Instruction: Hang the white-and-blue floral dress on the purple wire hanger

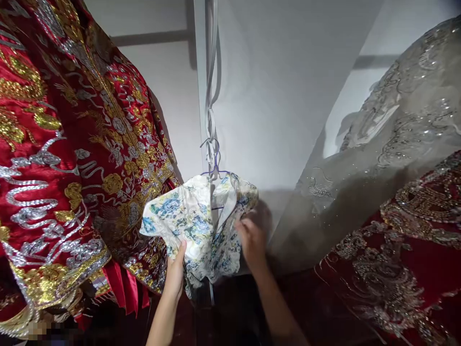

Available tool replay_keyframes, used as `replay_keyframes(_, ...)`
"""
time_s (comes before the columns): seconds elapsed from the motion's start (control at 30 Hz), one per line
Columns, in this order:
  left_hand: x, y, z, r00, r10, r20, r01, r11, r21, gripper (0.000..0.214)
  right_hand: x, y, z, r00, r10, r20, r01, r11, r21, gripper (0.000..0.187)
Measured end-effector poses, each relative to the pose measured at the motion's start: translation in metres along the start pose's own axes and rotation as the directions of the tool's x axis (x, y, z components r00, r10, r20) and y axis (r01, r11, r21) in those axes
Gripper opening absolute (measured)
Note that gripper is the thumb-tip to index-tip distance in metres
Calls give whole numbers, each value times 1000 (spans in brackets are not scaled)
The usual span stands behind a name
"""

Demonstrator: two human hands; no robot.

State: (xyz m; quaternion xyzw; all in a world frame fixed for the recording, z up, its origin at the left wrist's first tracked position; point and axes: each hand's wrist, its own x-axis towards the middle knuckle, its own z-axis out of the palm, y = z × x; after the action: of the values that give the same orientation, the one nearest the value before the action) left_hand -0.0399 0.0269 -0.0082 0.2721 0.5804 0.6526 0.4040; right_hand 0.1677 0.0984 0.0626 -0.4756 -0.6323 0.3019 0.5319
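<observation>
A short white jacket with blue and yellow flowers (196,226) hangs open at the front on a thin purple hanger (216,163). My left hand (175,276) grips its lower left side, the thumb lying on the front and the fingers hidden behind the cloth. At the right side of the jacket, below the sleeve, my right hand (252,240) has its fingers curled in against the fabric. Its fingertips are partly in shadow, but they look pinched on the cloth.
White hanging straps (212,96) run down the pale wall (273,96) to the hanger. On the left hangs a red gown with gold and silver embroidery (118,125). A sheer beaded gown (406,115) and a dark red beaded garment (406,259) fill the right side.
</observation>
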Motion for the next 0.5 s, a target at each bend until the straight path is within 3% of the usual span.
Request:
replay_keyframes(0.07, -3, 2, 1, 999, 27, 35, -26, 999, -32, 75, -11, 19, 32, 953, 167, 254, -177, 984, 17, 43)
replay_keyframes(0.13, -6, 5, 1, 998, 2, 56, 1, 998, -60, 71, -19, 32, 56, 890, 248, 383, -268, 964, -3, 45)
replay_keyframes(0.23, -10, 8, -4, 999, -3, 50, 7, 998, -70, 65, -27, 41, 69, 865, 289, 411, -323, 946, 14, 43)
replay_keyframes(0.33, -14, -1, -8, 989, 113, -98, -108, 993, 56, 66, -36, 46, 61, 838, 300, 456, -376, 923, 83, 46)
replay_keyframes(0.43, -25, -21, 3, 890, 377, -254, -293, 903, 312, 77, -47, 49, 51, 845, 322, 426, -432, 882, 190, 51)
replay_keyframes(0.5, -34, -33, 17, 822, 535, -194, -398, 783, 478, 80, -52, 49, 46, 870, 313, 381, -419, 877, 236, 51)
